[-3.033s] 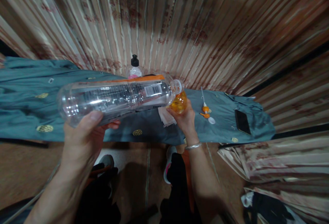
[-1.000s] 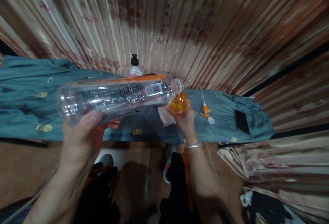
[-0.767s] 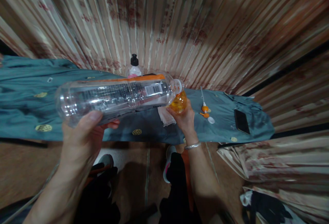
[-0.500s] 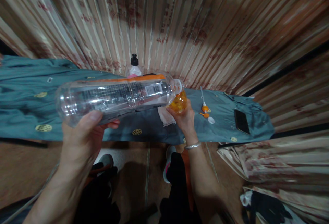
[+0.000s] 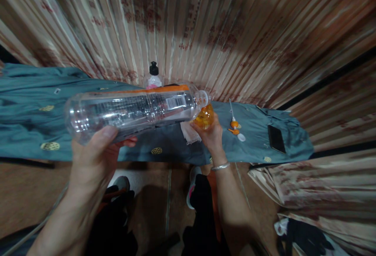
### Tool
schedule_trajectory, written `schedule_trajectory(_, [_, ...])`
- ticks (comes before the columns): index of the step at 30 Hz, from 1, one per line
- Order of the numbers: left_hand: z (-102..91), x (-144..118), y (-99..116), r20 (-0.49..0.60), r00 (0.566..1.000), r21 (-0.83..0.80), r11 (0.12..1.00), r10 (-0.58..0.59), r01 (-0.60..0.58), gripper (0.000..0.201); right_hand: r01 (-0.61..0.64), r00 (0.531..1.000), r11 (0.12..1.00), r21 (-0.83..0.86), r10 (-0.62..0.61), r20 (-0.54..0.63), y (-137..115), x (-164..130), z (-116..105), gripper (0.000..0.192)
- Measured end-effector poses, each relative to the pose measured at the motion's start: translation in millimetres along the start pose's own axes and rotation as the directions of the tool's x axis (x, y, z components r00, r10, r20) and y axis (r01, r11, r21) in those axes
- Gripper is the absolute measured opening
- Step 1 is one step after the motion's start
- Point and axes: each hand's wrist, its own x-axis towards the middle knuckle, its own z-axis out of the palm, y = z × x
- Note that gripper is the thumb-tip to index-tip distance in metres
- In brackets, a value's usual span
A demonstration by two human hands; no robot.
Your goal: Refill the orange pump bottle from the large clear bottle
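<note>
Near teal cloth's edge (image 5: 170, 158), left fingers (image 5: 106, 134) grip clear bottle (image 5: 135, 109), right fingers (image 5: 198, 130) amber bottle (image 5: 205, 116).

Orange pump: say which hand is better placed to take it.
Probably the right hand: it is nearer the orange pump, though holding the amber bottle; the left hand, farther off, grips the clear bottle.

The large bottle (image 5: 133, 110) is clear, with an orange strip (image 5: 173, 88) along its upper side and a black-and-white barcode (image 5: 176, 102); the small bottle (image 5: 205, 117) shows amber-yellow. Teal cloth (image 5: 173, 145) printed with yellow, dark-dotted ovals (image 5: 50, 146) covers the counter (image 5: 249, 146). Near its right edge the phone (image 5: 276, 138) is black; the pump (image 5: 234, 124) is orange with a whitish tube (image 5: 231, 109). At the far edge, a capped bottle (image 5: 154, 80) pairs black with white and pink. The curtain (image 5: 176, 21) is beige with reddish-brown floral patches; the floor (image 5: 155, 213), brown.
</note>
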Motion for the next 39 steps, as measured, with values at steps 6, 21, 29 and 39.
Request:
schedule_trajectory(6, [-0.6,0.4,0.7,0.002,1.000,0.007,1.000,0.002,-0.002,0.017,0.002,1.000,1.000,0.001,-0.002,-0.002,-2.2,-0.5,-0.9,0.072])
schedule_trajectory(21, [-1.9,2.2,-1.3,-0.010,1.000,0.007,1.000,0.003,-0.003,0.018,-0.018,1.000,1.000,0.005,0.018,0.015,-2.1,-0.1,-0.8,0.077])
schedule_trajectory(29, [-0.8,1.4,-0.6,-0.028,0.999,0.008,1.000,-0.023,0.023,0.057,-0.043,0.999,0.999,0.001,0.043,0.025,-3.8,0.1,-1.8,0.078])
schedule_trajectory(39, [-2.9,0.8,-0.4,-0.019,0.999,0.017,0.999,-0.027,0.027,0.039,-0.026,1.000,0.999,-0.033,0.026,0.014,-1.7,0.2,-0.9,0.077])
